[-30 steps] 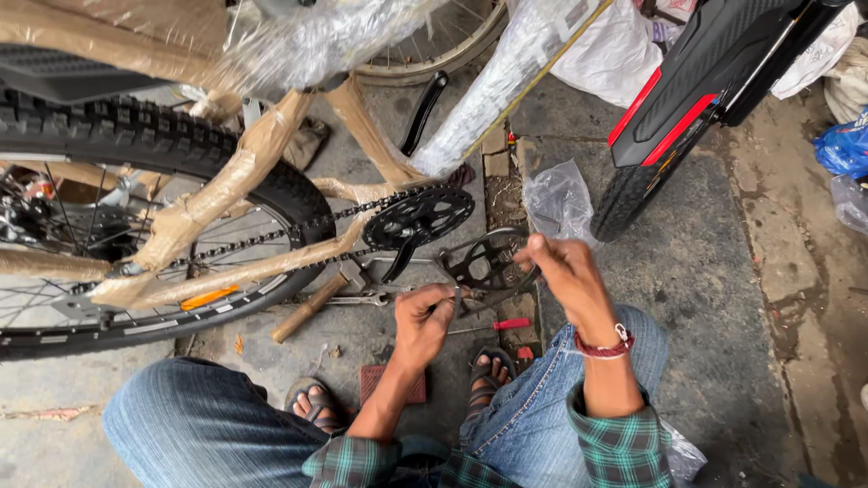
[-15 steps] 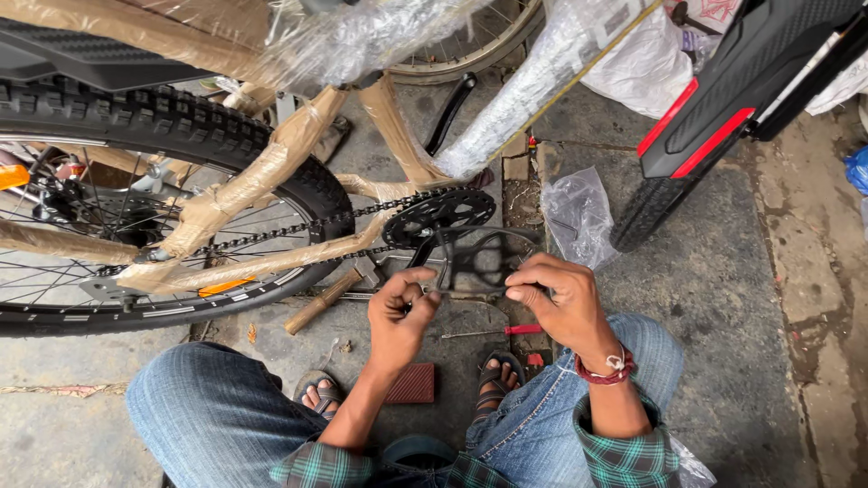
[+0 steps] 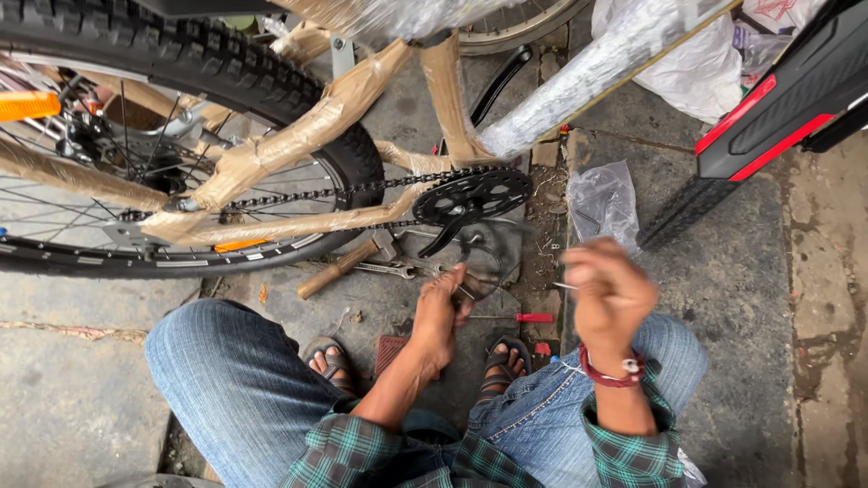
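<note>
Pedal: a black pedal (image 3: 488, 258), blurred in the frame, is held low before the crank, just under the chainring (image 3: 475, 196), between the two hands and above the concrete floor (image 3: 750, 298).
Left hand: the left hand (image 3: 443, 312) is closed around the pedal's lower edge, fingers curled tight.
Right hand: the right hand (image 3: 608, 291) is seen blurred, fingers bunched, just right of the pedal; a thin metal piece (image 3: 564, 286) juts from its left side, but whether it is gripped cannot be told.
Wrist: a red band (image 3: 608, 372) is worn on the right wrist, above a green checked sleeve.
Bicycle: the frame (image 3: 298, 140) is wrapped in tan paper and clear film; a knobbly black rear tyre (image 3: 181, 54) and a toothed chain are seen at left.
Floor clutter: a wooden-handled hammer (image 3: 344, 267), a steel spanner (image 3: 384, 268) and a red-handled screwdriver (image 3: 520, 317) are laid close below the crank; a crumpled clear bag (image 3: 601, 199) lies to the right.
Obstruction: the crank arm and chainring are set directly over the working space.
Right edge: a black and red panel (image 3: 778, 108) is leaned into view.
</note>
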